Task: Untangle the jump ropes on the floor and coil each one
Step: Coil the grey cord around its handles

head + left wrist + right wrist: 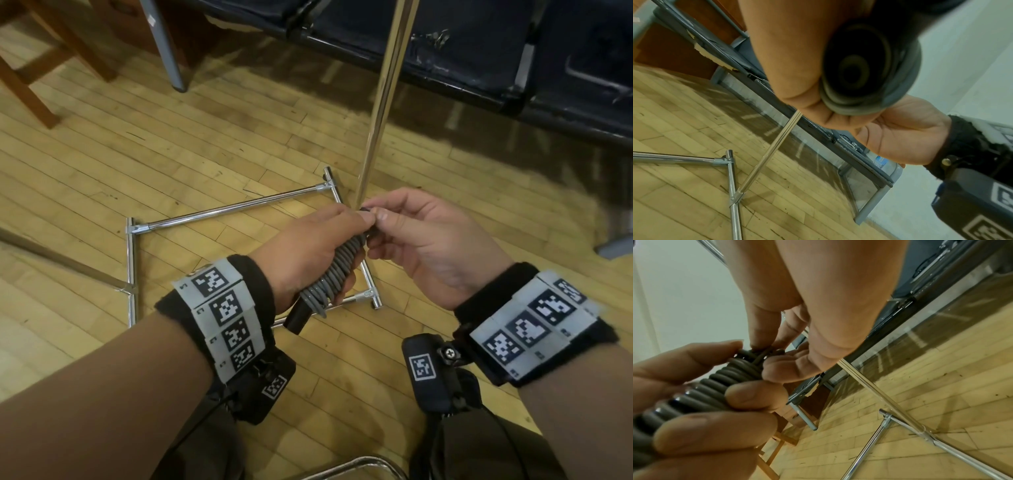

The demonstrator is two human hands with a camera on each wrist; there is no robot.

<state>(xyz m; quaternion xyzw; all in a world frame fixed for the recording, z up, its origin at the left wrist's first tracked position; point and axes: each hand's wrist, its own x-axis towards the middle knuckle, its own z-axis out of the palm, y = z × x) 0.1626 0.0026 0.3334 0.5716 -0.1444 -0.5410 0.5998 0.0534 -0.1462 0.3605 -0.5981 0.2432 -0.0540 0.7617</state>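
Observation:
A grey jump rope [337, 270] is wound in tight turns round its black handles [298, 317]. My left hand [308, 246] grips this bundle, fingers curled round the coils [715, 386]. My right hand [411, 236] pinches the rope's end [764, 355] at the bundle's upper tip, thumb and fingertips closed on it. In the left wrist view the handle's round black butt end [855, 71] fills the frame against my left palm, with my right hand [900, 133] behind it. No other rope shows.
A chrome rack base [236, 209] lies on the wooden floor [171, 154] under my hands, with an upright chrome pole [383, 96] rising from it. Dark blue seats [479, 51] stand behind, a wooden chair [41, 68] at the far left.

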